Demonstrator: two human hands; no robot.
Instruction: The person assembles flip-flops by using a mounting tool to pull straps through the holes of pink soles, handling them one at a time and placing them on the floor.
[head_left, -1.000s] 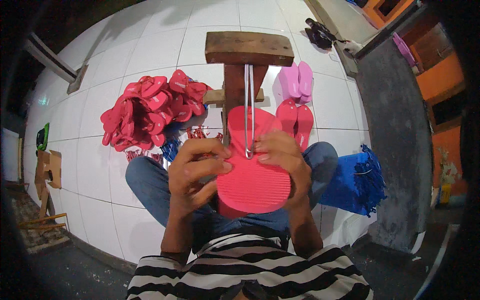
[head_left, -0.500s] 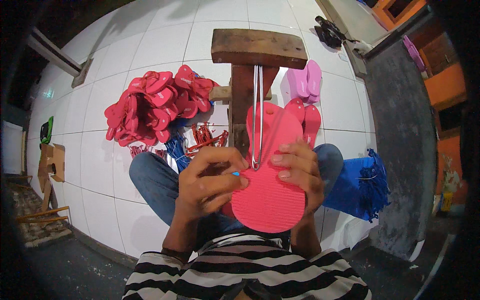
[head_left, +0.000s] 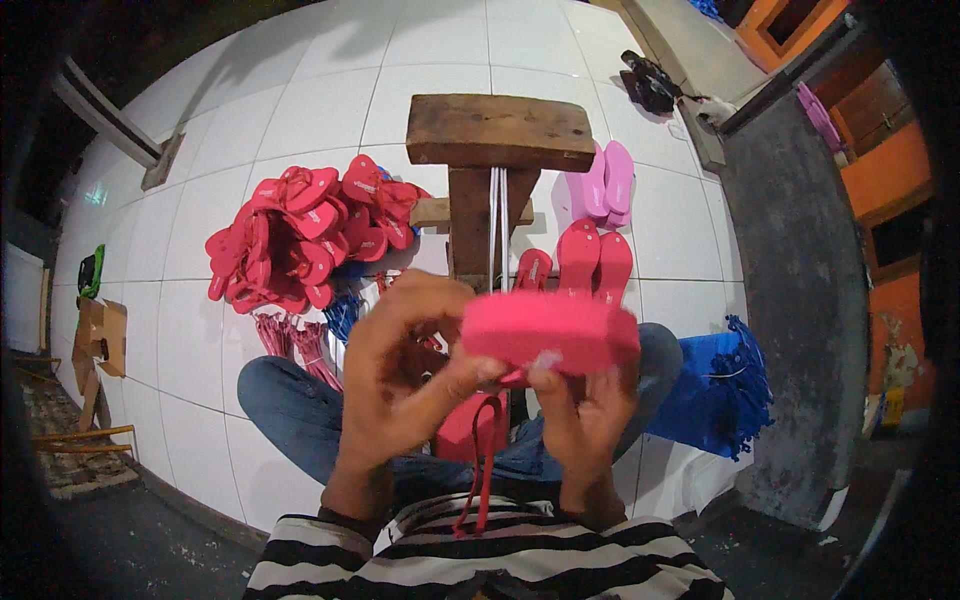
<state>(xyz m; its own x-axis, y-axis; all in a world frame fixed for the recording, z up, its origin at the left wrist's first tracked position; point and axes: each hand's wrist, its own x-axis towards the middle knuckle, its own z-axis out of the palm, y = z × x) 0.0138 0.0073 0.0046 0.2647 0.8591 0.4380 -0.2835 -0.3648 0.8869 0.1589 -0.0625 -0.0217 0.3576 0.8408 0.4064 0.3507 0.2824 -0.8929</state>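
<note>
In front of my chest I hold a red flip-flop sole [head_left: 550,325], tipped so that its edge faces me and blurred by motion. My right hand [head_left: 592,410] grips it at the right, thumb on the near side. My left hand [head_left: 405,370] closes its thumb and fingers at the sole's left part. A thin red strap [head_left: 487,450] dangles below the sole. Behind it stands a wooden stand [head_left: 500,130] with a thick crosspiece and long metal rods [head_left: 497,225], whose lower ends the sole hides. Another red sole [head_left: 462,432] lies at my lap.
A heap of red flip-flops [head_left: 290,235] lies left on the white tiles, with bundled pink straps [head_left: 315,355] and blue straps [head_left: 343,318] nearby. Right of the stand are red soles [head_left: 597,262] and pink ones [head_left: 605,185]. Blue straps [head_left: 735,370] lie beside my right knee.
The sole has come off the metal rods toward me and tipped from showing its ribbed underside to edge-on. A red strap now dangles below it. My left hand has shifted onto the sole's edge.
</note>
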